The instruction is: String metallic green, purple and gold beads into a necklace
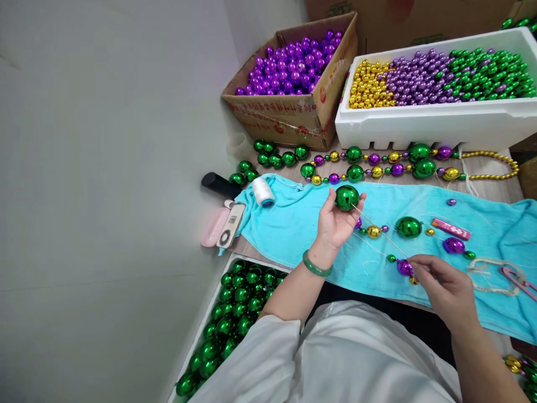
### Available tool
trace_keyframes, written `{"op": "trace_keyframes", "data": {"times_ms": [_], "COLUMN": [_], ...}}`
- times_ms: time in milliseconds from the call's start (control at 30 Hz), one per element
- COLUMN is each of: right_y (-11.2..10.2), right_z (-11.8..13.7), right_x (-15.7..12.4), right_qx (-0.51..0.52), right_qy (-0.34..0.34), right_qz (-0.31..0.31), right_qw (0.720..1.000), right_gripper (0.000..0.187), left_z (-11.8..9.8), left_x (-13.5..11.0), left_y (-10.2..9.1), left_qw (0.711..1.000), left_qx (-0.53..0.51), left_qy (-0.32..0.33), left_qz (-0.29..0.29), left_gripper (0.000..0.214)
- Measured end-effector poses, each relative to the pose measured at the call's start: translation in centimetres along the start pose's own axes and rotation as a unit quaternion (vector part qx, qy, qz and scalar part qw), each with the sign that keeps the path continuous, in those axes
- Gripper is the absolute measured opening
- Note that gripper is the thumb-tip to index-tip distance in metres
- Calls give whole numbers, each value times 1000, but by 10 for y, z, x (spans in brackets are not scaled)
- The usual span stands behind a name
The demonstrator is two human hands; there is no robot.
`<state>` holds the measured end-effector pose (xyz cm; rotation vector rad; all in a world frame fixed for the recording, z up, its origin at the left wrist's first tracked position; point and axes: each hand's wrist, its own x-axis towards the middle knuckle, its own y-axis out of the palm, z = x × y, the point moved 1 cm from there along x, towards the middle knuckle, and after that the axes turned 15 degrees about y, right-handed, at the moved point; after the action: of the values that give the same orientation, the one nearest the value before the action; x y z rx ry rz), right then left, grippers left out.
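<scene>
My left hand [339, 224], a green bangle on its wrist, holds a large shiny green bead [347, 197] between the fingertips. A long thin needle [384, 234] runs from that bead down to my right hand [440, 282], whose thumb and fingers pinch its lower end. Close by the right fingers hang a purple bead [405, 267] and a small green bead [391, 258]. Between the hands a gold bead [374, 232] and another large green bead [408, 227] lie on the turquoise towel [285, 235]. Thin white thread trails over the cloth.
Behind the towel stretches a finished-looking bead necklace [354, 172]. A cardboard box [277, 115] of purple beads and a white foam box [419, 126] of mixed beads stand at the back. A thread spool [263, 192] is at left, pink scissors [518, 281] at right, green beads [241, 294] at lower left.
</scene>
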<state>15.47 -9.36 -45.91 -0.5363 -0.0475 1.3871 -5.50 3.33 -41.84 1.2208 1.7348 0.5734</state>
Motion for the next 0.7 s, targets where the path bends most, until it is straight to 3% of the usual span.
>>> {"op": "trace_keyframes", "data": {"times_ms": [133,233,333,500,700], "right_y": [-1,0,2,7,13], "right_z": [-6,-11,-16,-21,-18], "right_x": [0,1,3,5,7], "right_qx": [3,2,5,22,54], "right_qy": [12,19,31,40,40], "right_qz": [1,1,4,-2,-2], "right_qw": [1000,1000,999,999,998], "right_gripper": [19,20,21,22,23], "left_z": [5,14,25,37,43], "left_x": [0,-4,-10,-21,-30], "left_y": [-4,-9,-12,-11,-9], "left_qw": [1000,993,981,973,963], "left_qx": [10,33,63,104,132], "left_qy": [21,98,163,173,177], "left_qz": [17,52,85,117,153], "left_gripper": [33,19,33,45,44]}}
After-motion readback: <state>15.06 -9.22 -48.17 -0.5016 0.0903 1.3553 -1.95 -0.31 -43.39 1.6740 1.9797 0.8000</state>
